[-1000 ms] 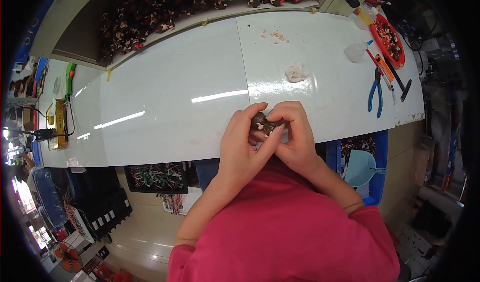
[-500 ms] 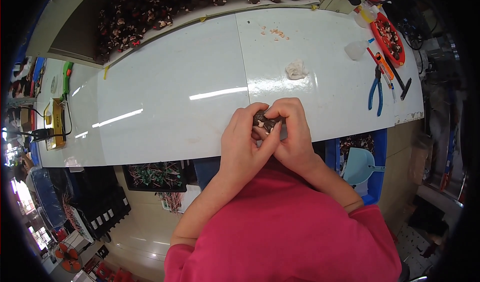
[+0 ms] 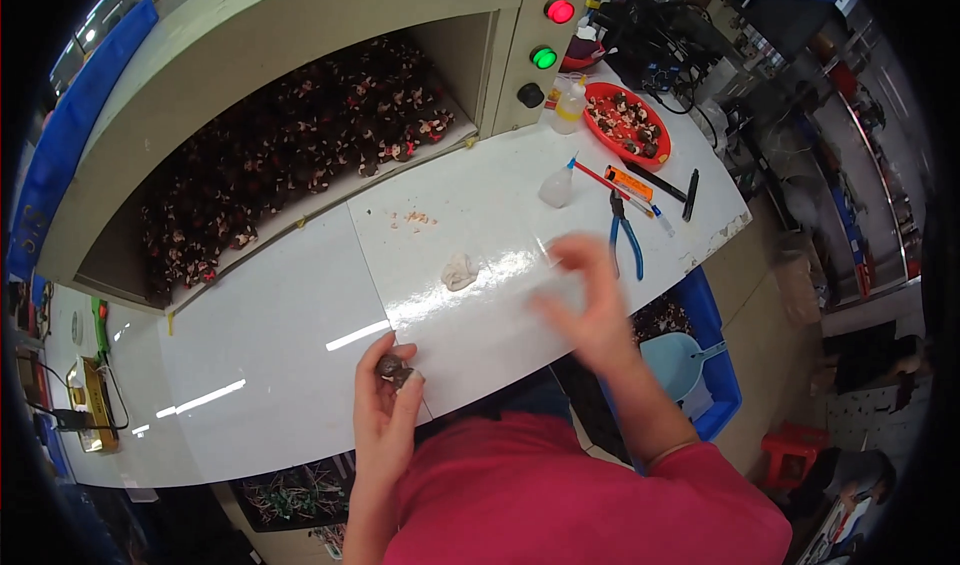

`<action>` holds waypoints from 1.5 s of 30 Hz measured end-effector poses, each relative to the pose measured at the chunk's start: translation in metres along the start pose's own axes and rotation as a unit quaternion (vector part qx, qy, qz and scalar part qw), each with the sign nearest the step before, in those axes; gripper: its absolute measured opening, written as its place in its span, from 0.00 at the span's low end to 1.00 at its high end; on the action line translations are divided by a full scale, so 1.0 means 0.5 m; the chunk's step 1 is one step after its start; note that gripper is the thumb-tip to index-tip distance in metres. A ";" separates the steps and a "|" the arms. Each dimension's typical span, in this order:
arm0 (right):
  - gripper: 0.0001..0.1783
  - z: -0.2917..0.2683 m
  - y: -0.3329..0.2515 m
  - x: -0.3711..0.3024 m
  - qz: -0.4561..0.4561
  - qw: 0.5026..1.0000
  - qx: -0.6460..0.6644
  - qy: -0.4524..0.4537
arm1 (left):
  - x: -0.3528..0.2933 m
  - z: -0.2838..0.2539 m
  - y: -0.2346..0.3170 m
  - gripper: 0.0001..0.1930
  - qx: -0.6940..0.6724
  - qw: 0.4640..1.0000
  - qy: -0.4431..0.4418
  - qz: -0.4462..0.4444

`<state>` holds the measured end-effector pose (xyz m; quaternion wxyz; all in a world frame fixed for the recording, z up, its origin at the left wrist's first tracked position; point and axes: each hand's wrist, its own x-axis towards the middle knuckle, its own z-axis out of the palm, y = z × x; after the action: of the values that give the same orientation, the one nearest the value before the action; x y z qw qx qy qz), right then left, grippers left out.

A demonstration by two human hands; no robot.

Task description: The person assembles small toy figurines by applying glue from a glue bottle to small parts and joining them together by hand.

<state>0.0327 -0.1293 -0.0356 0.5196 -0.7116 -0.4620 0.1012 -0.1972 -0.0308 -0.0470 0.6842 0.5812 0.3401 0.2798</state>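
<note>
My left hand [image 3: 383,405] is closed on a small dark brown figurine [image 3: 390,366], held low over the white table near its front edge. Fingers cover much of the piece. My right hand [image 3: 590,310] is raised over the table to the right, blurred by motion, thumb and fingers apart with nothing visible between them. Blue-handled pliers [image 3: 627,240] lie just beyond it, and a clear squeeze bottle [image 3: 556,189] with a blue tip stands farther back. Between the hands and a little beyond them sits a crumpled white lump [image 3: 460,273].
Many small brown figurines [image 3: 300,135] fill the machine's opening at the back. A red basket [image 3: 602,143] with more pieces stands back right, near an orange box [image 3: 629,184] and pens. Below the table's right edge, a light-blue dustpan [image 3: 670,365] rests in a blue bin [image 3: 722,405].
My hands were together around the figurine and have parted. The left keeps it, while the right has let go and moved right toward the tools. The view has turned right and upward.
</note>
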 end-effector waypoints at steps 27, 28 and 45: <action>0.21 0.051 -0.039 0.054 -0.215 0.918 -0.086 -0.323 | 0.010 -0.055 -0.079 0.24 -0.043 0.996 -0.075 0.023; 0.22 0.054 -0.037 0.054 -0.228 0.908 -0.095 -0.340 | 0.011 -0.056 -0.080 0.23 -0.036 0.996 -0.078 0.027; 0.22 0.088 -0.037 0.053 -0.257 0.890 -0.143 -0.348 | 0.013 -0.062 -0.072 0.23 -0.032 0.996 -0.082 0.029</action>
<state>0.0098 -0.0803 -0.0307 0.2263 -0.5538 -0.7894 0.1378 -0.2180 -0.0130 -0.0863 0.7195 0.5898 0.2570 0.2615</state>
